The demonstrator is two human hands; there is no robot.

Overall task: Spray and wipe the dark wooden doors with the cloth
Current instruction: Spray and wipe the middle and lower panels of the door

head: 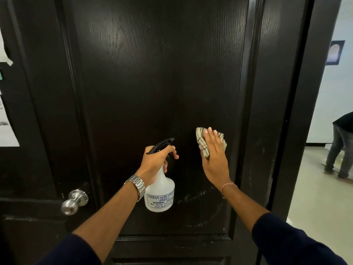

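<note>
Both of my hands are up at the door (pixel 152 83) in the head view. My left hand (pixel 155 161) grips the neck of the bottle (pixel 160 196), fingers curled round it, one finger across the black trigger, nozzle aimed at the panel. The bottle hangs just in front of the door, near its middle. My right hand (pixel 214 155) lies flat, fingers straight, pressing the cloth (pixel 202 140) against the panel toward its right edge. The cloth is bunched, pale with dark stripes, showing above and beside my fingers. Faint smears show on the wood below that hand. A knob (pixel 74 201) sits low on the left. Past the frame on the right, a person (pixel 340 148) bends over on a pale floor.
</note>
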